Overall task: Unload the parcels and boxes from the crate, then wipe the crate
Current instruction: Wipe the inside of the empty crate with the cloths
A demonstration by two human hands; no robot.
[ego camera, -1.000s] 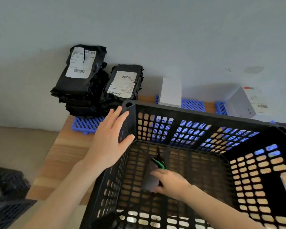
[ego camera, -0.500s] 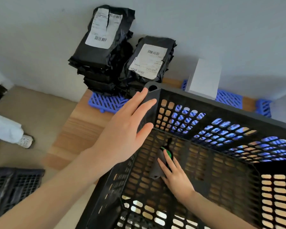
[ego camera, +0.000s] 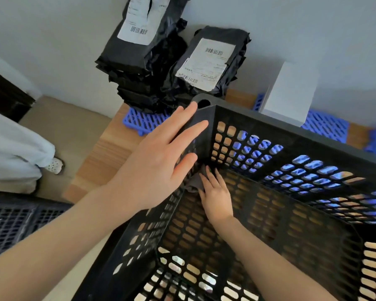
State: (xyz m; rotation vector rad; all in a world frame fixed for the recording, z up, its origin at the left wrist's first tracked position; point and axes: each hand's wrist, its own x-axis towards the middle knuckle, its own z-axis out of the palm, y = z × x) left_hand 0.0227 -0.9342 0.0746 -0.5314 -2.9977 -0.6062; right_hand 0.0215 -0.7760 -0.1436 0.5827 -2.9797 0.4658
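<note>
The black perforated crate (ego camera: 276, 131) stands on the wooden table with nothing in it but a grey cloth (ego camera: 193, 183). My right hand (ego camera: 215, 196) reaches down inside and presses that cloth into the far left bottom corner with straight fingers. My left hand (ego camera: 161, 164) lies flat with spread fingers on the crate's left rim and wall near that corner. Two stacks of black parcels (ego camera: 143, 59) with white labels sit behind the crate against the wall, and a white box (ego camera: 289, 92) stands to their right.
Blue plastic grids (ego camera: 139, 120) lie on the wooden table (ego camera: 100, 157) under the parcels and box. Another dark crate (ego camera: 11, 222) sits on the floor at the lower left. A person's white trouser leg and shoe (ego camera: 54, 166) are at the left edge.
My right hand has slid the cloth from the middle of the crate floor into the far left corner. My left hand stayed on the rim while the view swung left and closer.
</note>
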